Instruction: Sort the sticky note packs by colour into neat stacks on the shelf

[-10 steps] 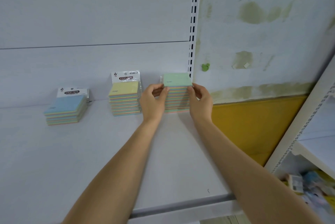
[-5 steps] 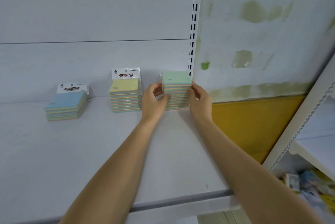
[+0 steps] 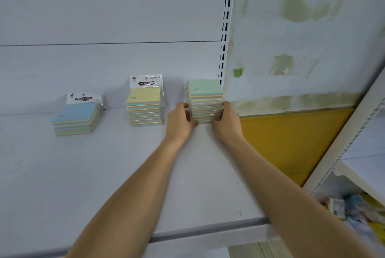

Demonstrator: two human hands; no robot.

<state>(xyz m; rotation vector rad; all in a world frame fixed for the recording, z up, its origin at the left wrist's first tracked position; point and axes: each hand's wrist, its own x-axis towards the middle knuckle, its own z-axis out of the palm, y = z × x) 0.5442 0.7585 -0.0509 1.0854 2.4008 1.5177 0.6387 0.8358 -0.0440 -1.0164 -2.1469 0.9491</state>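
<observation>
Three stacks of sticky note packs stand along the back of the white shelf (image 3: 104, 174). The blue-topped stack (image 3: 77, 118) is at the left and the taller yellow-topped stack (image 3: 144, 107) in the middle. At the right, by the slotted upright, is the tallest, green-topped stack (image 3: 205, 95). My left hand (image 3: 180, 121) holds the lower left side of the green stack with curled fingers. My right hand (image 3: 227, 121) grips its lower right side. The stack's bottom packs are partly hidden behind my fingers.
A slotted white upright (image 3: 226, 28) rises just behind the green stack. Right of it are a stained wall and a yellow panel (image 3: 291, 143). Another white shelf unit (image 3: 354, 153) stands at the far right, with mixed packs (image 3: 354, 209) lying below it.
Both hands have slid down from the top pack of the green stack to its lower sides. The stacks have not moved.
</observation>
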